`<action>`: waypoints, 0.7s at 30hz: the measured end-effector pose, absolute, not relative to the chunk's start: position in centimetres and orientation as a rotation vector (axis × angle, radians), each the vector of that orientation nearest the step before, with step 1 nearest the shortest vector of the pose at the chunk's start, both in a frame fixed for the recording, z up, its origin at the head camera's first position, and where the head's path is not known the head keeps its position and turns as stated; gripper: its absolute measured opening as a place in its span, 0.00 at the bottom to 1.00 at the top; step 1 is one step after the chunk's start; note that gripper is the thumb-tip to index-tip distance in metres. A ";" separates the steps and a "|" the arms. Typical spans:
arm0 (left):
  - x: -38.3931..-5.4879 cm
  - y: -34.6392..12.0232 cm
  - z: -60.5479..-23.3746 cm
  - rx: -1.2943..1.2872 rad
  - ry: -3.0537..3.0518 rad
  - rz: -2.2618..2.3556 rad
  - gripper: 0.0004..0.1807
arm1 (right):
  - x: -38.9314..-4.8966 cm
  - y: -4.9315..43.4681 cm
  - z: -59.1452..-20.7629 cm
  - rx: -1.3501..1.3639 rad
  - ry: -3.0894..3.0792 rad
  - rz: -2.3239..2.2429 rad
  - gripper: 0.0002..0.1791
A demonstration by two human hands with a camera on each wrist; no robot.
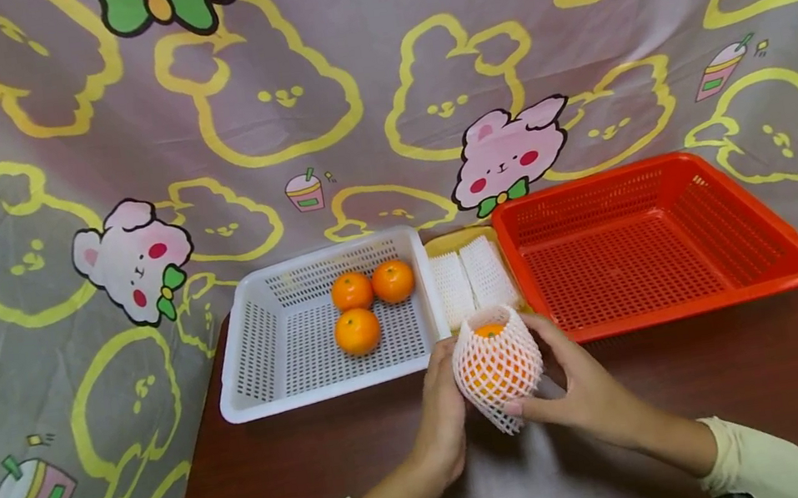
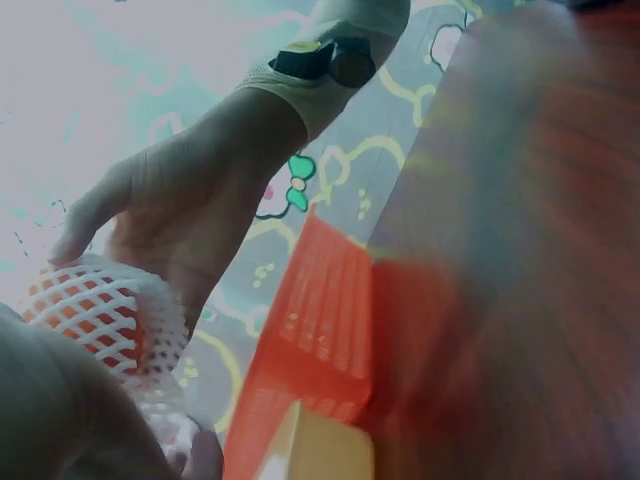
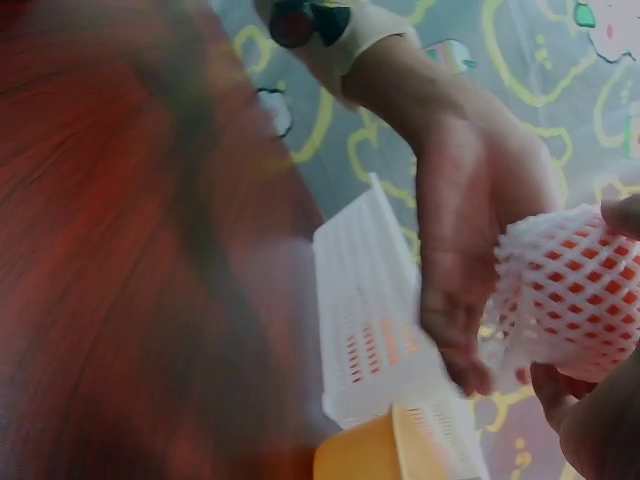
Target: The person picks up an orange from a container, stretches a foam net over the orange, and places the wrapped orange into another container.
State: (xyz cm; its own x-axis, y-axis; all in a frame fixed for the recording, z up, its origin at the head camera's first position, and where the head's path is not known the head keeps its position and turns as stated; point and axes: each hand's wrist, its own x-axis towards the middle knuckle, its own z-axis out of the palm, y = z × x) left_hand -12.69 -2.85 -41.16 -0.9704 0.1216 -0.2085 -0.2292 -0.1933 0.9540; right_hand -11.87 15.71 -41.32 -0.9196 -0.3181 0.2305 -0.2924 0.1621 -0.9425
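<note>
An orange (image 1: 489,330) sits inside a white foam net sleeve (image 1: 499,379), held up above the table's front middle. The sleeve's upper rim is open around the fruit's top, and its lower end hangs in a loose point. My left hand (image 1: 444,420) holds the wrapped fruit from the left, its fingers partly hidden behind it. From the right, my right hand (image 1: 584,389) grips the fruit, with the thumb on the net's lower front and fingers at the upper side. Both wrist views show the net between the two hands.
A white basket (image 1: 268,405) with several bare oranges (image 1: 358,332) stands at left. Flat foam nets (image 1: 487,271) lie in a yellow container (image 1: 436,244) in the middle. The red basket (image 1: 680,313) stands at right. A patterned cloth (image 1: 358,52) hangs behind the brown table (image 1: 264,485).
</note>
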 end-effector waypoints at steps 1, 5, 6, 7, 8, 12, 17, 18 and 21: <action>-12.6 -3.1 -40.9 -0.076 1.923 2.250 0.21 | -12.0 15.8 -41.1 -0.614 2.359 -1.929 0.47; -12.1 -3.8 -40.4 0.160 2.105 2.267 0.22 | -12.4 16.1 -40.6 -0.567 2.289 -1.971 0.43; -12.0 -3.9 -40.4 0.234 2.082 2.286 0.22 | -12.5 16.2 -40.5 -0.561 2.277 -1.984 0.43; -11.9 -4.0 -40.3 0.304 2.055 2.287 0.24 | -12.6 16.2 -40.5 -0.552 2.256 -2.000 0.43; -11.8 -4.1 -40.3 0.359 2.011 2.291 0.26 | -12.7 16.2 -40.5 -0.549 2.244 -2.012 0.44; -11.7 -4.1 -40.6 0.449 1.855 2.321 0.36 | -13.0 16.2 -40.7 -0.609 2.176 -2.061 0.44; -11.6 -4.1 -41.1 0.440 1.799 2.381 0.37 | -13.1 16.7 -40.9 -0.663 2.143 -2.031 0.44; -11.5 -4.1 -41.3 0.449 1.789 2.388 0.37 | -13.1 16.8 -40.9 -0.661 2.152 -2.015 0.44; -11.5 -4.0 -41.6 0.483 1.757 2.399 0.37 | -13.0 17.0 -40.8 -0.638 2.171 -1.984 0.43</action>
State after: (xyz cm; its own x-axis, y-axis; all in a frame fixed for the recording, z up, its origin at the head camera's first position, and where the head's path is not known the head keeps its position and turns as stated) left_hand -11.50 -4.01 -41.55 -0.9405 0.2887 0.1794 0.0839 -0.3141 0.9457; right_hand -13.01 17.05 -40.79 -0.9017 -0.3916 0.1835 -0.2178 0.0447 -0.9750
